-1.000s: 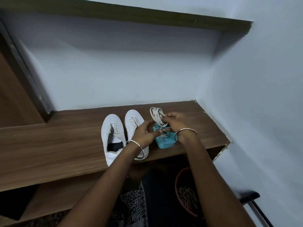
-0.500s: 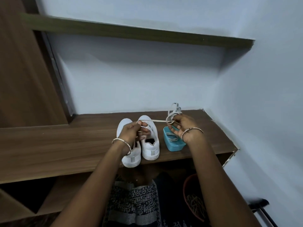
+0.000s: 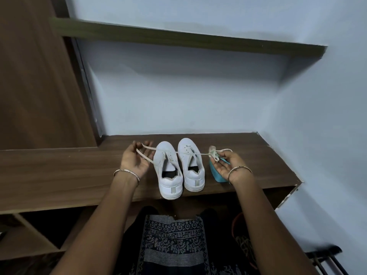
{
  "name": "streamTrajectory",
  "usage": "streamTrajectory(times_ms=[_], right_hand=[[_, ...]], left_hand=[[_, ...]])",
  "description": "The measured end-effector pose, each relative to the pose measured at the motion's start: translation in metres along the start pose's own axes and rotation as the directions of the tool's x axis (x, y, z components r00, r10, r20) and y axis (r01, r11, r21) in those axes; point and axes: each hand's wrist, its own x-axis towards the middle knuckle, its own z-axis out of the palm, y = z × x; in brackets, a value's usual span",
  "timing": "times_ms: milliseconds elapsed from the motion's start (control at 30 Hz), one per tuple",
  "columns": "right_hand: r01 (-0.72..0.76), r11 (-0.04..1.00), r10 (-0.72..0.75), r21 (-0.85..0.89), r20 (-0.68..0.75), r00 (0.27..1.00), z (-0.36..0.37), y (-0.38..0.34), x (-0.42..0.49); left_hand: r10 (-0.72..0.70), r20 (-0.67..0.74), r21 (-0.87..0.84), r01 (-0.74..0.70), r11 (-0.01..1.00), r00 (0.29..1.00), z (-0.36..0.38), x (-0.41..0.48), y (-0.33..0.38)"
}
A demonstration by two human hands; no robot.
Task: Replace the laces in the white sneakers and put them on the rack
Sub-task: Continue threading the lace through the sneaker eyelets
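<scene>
Both hands have moved apart since a moment ago, and now the lace is pulled out long between them. The left hand (image 3: 137,159), left of the middle of the frame, lies palm up with its fingers curled. The long flat white shoelace (image 3: 148,148) loops round those fingers. The right hand (image 3: 226,165), right of the middle, pinches the rest of the shoelace, wound in a little bundle (image 3: 213,153).

The shoelace crosses over the fronts of the two white low sneakers (image 3: 169,183). They stand side by side on the brown wooden shelf (image 3: 59,175), heels toward the bottom of the frame. A small teal plastic box (image 3: 215,174) sits just under the right hand.

I think the bundle could pull into a tight knot if the hands tug too hard. The loop could slip off the left fingers. The shoelace could also catch a toe and drag a sneaker toward the shelf edge.
</scene>
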Motion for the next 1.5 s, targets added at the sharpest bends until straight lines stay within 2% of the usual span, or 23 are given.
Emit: streamTrajectory(times_ms=[67,133,233,300,367,400,433,467,500,533,600,667,700,800,867,933,1000,1067,1167,1267,1367,1433,1500], right_hand=[[0.057,0.994,-0.058,-0.097,-0.005,0.998,0.004,0.003,0.006],[0.131,0.958,-0.119,-0.256,0.059,0.991,0.01,0.006,0.012],[0.22,0.825,-0.152,-0.52,0.17,0.974,0.02,0.017,0.022],[0.29,0.639,-0.267,-0.713,0.149,0.952,0.027,0.028,0.032],[0.309,0.348,-0.437,-0.885,0.139,0.889,0.036,0.036,0.036],[0.315,0.234,-0.501,-0.92,0.164,0.85,0.043,0.039,0.032],[0.342,0.157,-0.537,-0.926,0.211,0.817,0.051,0.041,0.028],[0.39,0.129,-0.531,-0.912,0.269,0.803,0.059,0.043,0.025],[0.458,0.145,-0.491,-0.877,0.338,0.803,0.068,0.046,0.023],[0.525,0.206,-0.424,-0.826,0.408,0.808,0.077,0.049,0.021],[0.587,0.403,-0.273,-0.702,0.519,0.81,0.09,0.058,0.02],[0.563,0.581,-0.177,-0.588,0.583,0.793,0.098,0.065,0.021],[0.538,0.639,-0.151,-0.551,0.595,0.789,0.1,0.067,0.02],[0.438,0.743,-0.076,-0.506,0.587,0.806,0.103,0.074,0.022],[0.419,0.731,-0.05,-0.538,0.57,0.82,0.102,0.076,0.025],[0.455,0.678,-0.075,-0.578,0.561,0.824,0.1,0.072,0.026],[0.524,0.631,-0.17,-0.572,0.557,0.813,0.096,0.063,0.027],[0.592,0.548,-0.321,-0.59,0.506,0.801,0.086,0.053,0.033],[0.592,0.49,-0.418,-0.64,0.424,0.804,0.068,0.043,0.049],[0.545,0.447,-0.392,-0.709,0.393,0.832,0.057,0.041,0.058],[0.562,0.411,-0.298,-0.718,0.477,0.827,0.061,0.045,0.052],[0.595,0.373,-0.177,-0.712,0.575,0.799,0.068,0.053,0.05],[0.658,0.366,-0.153,-0.658,0.655,0.74,0.075,0.062,0.052]], left_hand=[[0.02,-0.033,0.06,-0.018,0.998,0.999,-0.002,0.005,0.003],[0.033,-0.025,0.153,-0.028,0.988,0.999,-0.003,0.009,0.005],[0.061,0.02,0.39,-0.064,0.918,0.998,-0.002,0.012,0.003],[0.079,0.072,0.556,-0.106,0.825,0.994,0.001,0.013,0.0],[0.093,0.137,0.715,-0.163,0.68,0.986,0.004,0.017,-0.002],[0.08,0.18,0.778,-0.192,0.598,0.98,0.006,0.019,-0.002],[0.052,0.218,0.82,-0.212,0.532,0.974,0.007,0.02,-0.002],[0.017,0.25,0.853,-0.228,0.47,0.968,0.011,0.019,-0.003],[-0.019,0.273,0.881,-0.242,0.407,0.962,0.014,0.019,-0.002],[-0.048,0.294,0.903,-0.261,0.341,0.955,0.018,0.019,-0.003],[-0.082,0.324,0.923,-0.296,0.244,0.943,0.025,0.019,-0.003],[-0.101,0.347,0.927,-0.324,0.189,0.932,0.028,0.021,-0.001],[-0.117,0.358,0.925,-0.336,0.178,0.926,0.028,0.023,0.001],[-0.158,0.37,0.927,-0.353,0.124,0.916,0.027,0.028,0.007],[-0.148,0.358,0.933,-0.347,0.096,0.922,0.025,0.031,0.011],[-0.12,0.341,0.938,-0.328,0.114,0.932,0.021,0.035,0.014],[-0.103,0.321,0.942,-0.306,0.135,0.942,0.016,0.038,0.015],[-0.073,0.3,0.939,-0.281,0.199,0.951,0.008,0.042,0.016],[0.007,0.259,0.925,-0.25,0.285,0.966,-0.005,0.05,0.017],[0.028,0.255,0.922,-0.251,0.296,0.967,-0.011,0.052,0.011],[0.002,0.293,0.925,-0.284,0.25,0.956,-0.006,0.049,0.0],[0.008,0.293,0.928,-0.286,0.239,0.956,0.0,0.05,-0.007],[0.028,0.268,0.935,-0.267,0.234,0.963,0.002,0.056,-0.011]])
